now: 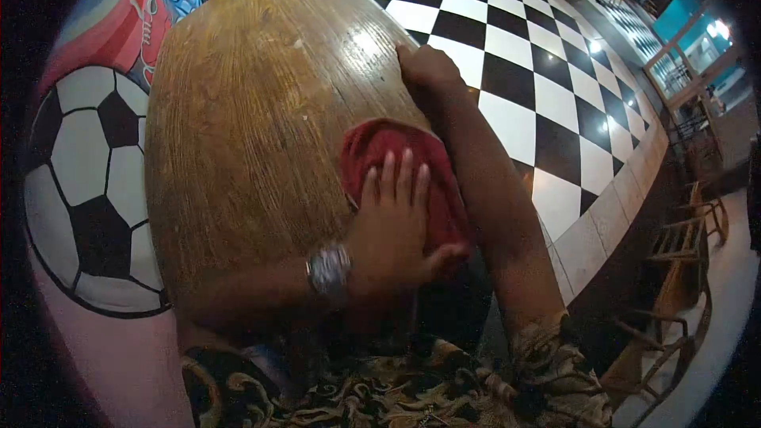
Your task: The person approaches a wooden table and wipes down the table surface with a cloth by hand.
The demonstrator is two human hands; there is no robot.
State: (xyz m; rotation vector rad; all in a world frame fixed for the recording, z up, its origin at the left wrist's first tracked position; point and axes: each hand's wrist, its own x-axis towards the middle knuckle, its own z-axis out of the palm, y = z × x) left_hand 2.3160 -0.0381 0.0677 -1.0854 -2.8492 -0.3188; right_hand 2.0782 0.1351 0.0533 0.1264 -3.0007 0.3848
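Note:
My left hand (392, 226), with a watch (329, 268) on its wrist, lies palm down on a folded red cloth (365, 143). Its fingers are stretched out and slightly apart, and the thumb points to the right. Beneath the cloth is a wooden tabletop (238, 127), near its right edge. Farther along that same edge, my right hand (430, 70) is closed around the table's rim, its fingertips partly hidden. The right forearm runs beside the cloth.
A wall mural with a soccer ball (95, 190) and a pink flower borders the table's left side. To the right spreads a black-and-white checkered floor (515, 71). Wooden chairs (674, 246) stand at the far right, near a glass door frame (682, 55).

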